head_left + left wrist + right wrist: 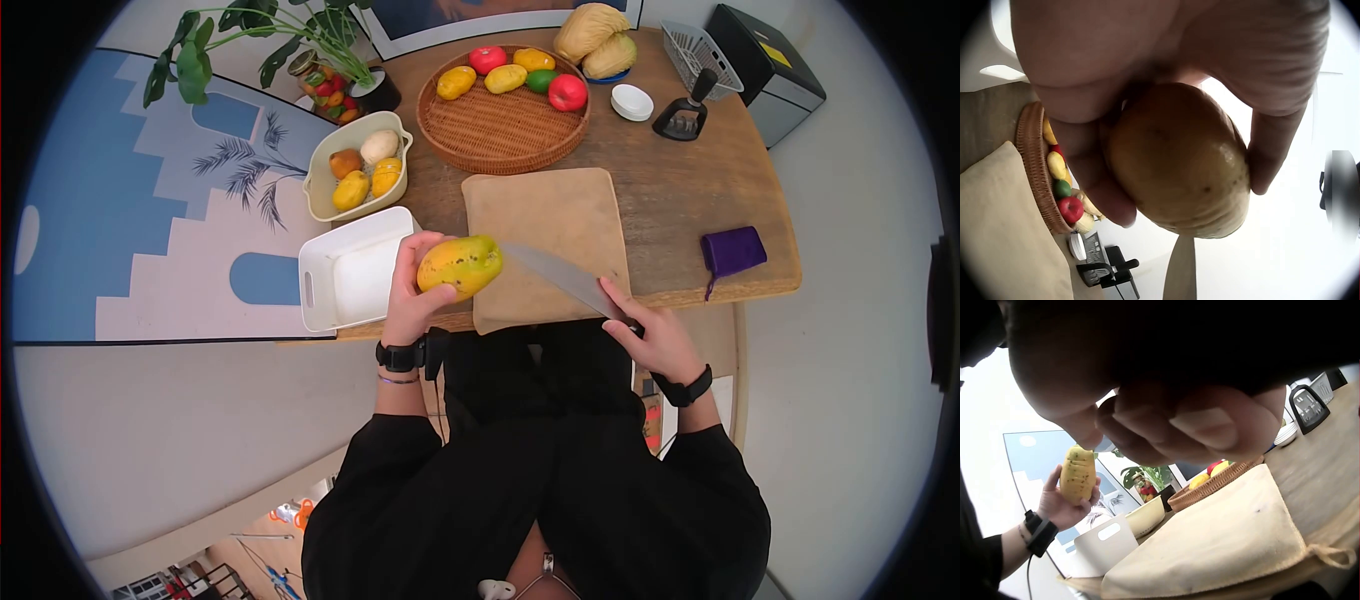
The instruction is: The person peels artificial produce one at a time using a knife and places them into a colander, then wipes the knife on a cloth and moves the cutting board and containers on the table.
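Observation:
My left hand (408,290) holds a yellow papaya (455,266) with a greenish end and brown specks, thumb on one side and fingers on the other. It is raised over the front of the table, near a tan cloth mat (560,225). Several thin parallel lines cross the papaya's skin (1077,472) in the right wrist view. A kitchen knife (560,276) is gripped by my right hand (655,338), its handle mostly hidden in the palm. The blade points left, its tip right at the papaya's greenish end.
Left of the mat stand a white bin (345,280) and a cream basket (318,185) with several fruits. Behind the mat is a round wicker tray (490,125) bearing fruit. A purple pouch (733,252), a black-handled tool (685,115) and white bowls (632,102) are to the right.

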The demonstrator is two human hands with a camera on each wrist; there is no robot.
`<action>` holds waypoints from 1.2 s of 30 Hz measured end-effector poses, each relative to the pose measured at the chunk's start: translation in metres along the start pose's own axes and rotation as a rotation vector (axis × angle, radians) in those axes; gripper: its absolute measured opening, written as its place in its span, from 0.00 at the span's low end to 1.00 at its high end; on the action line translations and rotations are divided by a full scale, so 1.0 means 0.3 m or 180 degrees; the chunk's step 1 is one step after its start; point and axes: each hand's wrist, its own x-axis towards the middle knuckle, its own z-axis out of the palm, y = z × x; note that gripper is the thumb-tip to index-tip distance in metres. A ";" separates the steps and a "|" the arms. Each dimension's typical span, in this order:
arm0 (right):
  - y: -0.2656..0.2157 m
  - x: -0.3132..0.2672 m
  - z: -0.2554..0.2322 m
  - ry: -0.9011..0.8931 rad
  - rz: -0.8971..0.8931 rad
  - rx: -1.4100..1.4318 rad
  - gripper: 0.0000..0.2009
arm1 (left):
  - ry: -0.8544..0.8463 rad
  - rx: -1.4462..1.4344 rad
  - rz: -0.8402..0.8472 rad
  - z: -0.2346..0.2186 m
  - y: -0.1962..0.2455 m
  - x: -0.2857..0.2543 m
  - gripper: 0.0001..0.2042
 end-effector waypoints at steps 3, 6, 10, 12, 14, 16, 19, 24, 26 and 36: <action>-0.006 0.001 -0.007 -0.0067 0.0003 -0.0242 0.30 | -0.0147 -0.0276 0.0038 -0.002 -0.001 0.005 0.28; -0.022 0.002 -0.012 -0.0018 -0.0010 -0.0061 0.30 | -0.0253 -0.0500 -0.0270 0.012 0.004 0.010 0.30; -0.059 0.003 -0.022 -0.0058 -0.0261 0.0167 0.31 | -0.0320 -0.1011 -0.0434 0.020 -0.037 0.015 0.34; -0.083 0.006 -0.021 -0.0177 -0.0275 0.0237 0.31 | -0.0319 -0.0992 -0.0472 0.026 -0.052 0.016 0.34; -0.106 0.009 -0.010 -0.0478 -0.0152 0.0541 0.30 | -0.0415 -0.1020 -0.0443 0.034 -0.066 0.021 0.34; -0.112 0.018 0.015 -0.0484 -0.0273 0.0720 0.29 | -0.0429 -0.1032 -0.0500 0.028 -0.083 0.025 0.34; -0.132 0.036 0.038 -0.0549 -0.0421 0.1034 0.29 | -0.0359 -0.1110 -0.0520 0.034 -0.102 0.018 0.34; -0.090 0.047 0.059 -0.0659 -0.0532 0.1318 0.28 | -0.0444 -0.1240 -0.0264 0.021 -0.115 0.013 0.31; -0.082 0.050 0.054 -0.0415 -0.0206 0.0953 0.29 | -0.0285 -0.1455 -0.0338 0.000 -0.125 0.007 0.31; -0.136 0.052 0.111 0.0269 -0.0913 0.0381 0.30 | -0.0582 -0.1403 -0.0688 0.007 -0.141 0.013 0.28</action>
